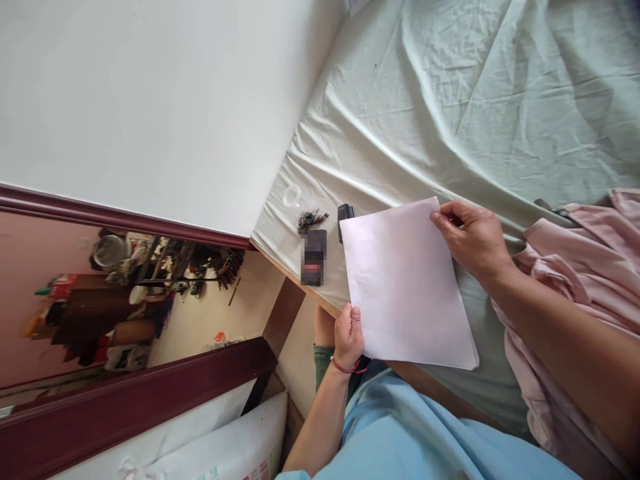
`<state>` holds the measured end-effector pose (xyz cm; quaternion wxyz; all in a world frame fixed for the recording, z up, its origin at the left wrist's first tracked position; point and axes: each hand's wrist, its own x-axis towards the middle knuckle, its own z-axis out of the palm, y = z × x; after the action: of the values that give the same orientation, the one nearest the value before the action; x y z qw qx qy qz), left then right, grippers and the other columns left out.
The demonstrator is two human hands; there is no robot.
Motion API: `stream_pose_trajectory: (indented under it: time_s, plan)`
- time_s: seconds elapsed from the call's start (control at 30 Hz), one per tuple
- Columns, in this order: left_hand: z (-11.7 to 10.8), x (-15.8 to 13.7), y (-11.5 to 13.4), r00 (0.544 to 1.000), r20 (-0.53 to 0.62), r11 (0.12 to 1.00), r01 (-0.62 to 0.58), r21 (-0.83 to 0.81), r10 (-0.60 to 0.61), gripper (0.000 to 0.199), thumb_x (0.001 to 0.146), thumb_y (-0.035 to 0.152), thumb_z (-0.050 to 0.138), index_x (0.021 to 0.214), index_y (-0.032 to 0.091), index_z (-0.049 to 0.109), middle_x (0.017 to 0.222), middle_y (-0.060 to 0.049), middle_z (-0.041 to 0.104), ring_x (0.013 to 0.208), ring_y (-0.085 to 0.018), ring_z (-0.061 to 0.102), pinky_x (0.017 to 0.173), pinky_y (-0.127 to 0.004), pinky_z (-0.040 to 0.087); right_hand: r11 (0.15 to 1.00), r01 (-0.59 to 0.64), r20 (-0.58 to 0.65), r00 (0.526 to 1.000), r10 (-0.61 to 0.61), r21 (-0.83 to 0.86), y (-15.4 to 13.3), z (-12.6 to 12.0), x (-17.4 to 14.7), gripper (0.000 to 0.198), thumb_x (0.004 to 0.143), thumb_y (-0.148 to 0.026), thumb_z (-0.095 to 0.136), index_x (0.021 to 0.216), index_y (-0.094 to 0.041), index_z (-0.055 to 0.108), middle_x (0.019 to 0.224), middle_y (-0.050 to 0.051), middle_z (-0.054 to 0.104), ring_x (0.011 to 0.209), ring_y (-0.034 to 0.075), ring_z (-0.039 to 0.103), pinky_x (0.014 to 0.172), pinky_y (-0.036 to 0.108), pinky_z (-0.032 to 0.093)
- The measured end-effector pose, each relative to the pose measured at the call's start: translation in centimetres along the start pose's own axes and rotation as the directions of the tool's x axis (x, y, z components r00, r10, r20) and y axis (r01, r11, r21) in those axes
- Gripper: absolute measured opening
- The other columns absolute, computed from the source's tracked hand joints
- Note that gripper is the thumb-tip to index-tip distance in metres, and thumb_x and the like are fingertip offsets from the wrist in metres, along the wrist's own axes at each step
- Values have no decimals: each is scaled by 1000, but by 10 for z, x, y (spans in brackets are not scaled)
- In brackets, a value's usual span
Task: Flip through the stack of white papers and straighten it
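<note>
A small stack of white paper sheets [407,290] is held tilted in front of me, above the edge of the cloth-covered surface. My left hand [349,335], with a red string bracelet at the wrist, grips the lower left corner, thumb on top. At the upper right corner, my right hand [467,235] pinches the paper between thumb and fingers. Just past the stack's left edge lies a black box-like object [345,222], partly covered by the paper. A dark phone-sized object [314,257], partly pixelated, rests nearer the surface's corner.
Pale green cloth [465,113] with wrinkles covers the surface. Dark tangled earphones or cords [313,220] and a clear round item [293,195] lie near its left edge. Pink clothing [560,260] is heaped at right. White sacks [235,440] stand lower left, below a maroon-framed opening.
</note>
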<state>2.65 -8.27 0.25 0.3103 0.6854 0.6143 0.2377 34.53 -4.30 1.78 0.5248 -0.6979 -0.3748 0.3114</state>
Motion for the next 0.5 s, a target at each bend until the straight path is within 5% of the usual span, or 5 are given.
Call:
stream_pose_trajectory:
  time_s: [0.33,0.5]
  plan:
    - [1,-1,-1,999,32,999,-26,-34,27,51,102,66,44,76,23,50,65,1,51,61,-15,47,63,-30,40,998,-65,21,998,65,-21,-4,-2,0,11,88,-33,69,96,-25,69,82,5,74,74,23,64,77,38,47]
    - [4,0,3,1000,-23,999,9,-44,-10,53,100,69,47,75,22,52,68,0,55,65,-17,50,66,-30,42,999,24,-54,998,-26,-47,-7,-3,-3,9,87,-35,69,85,-26,67,87,6,69,74,22,58,77,39,47]
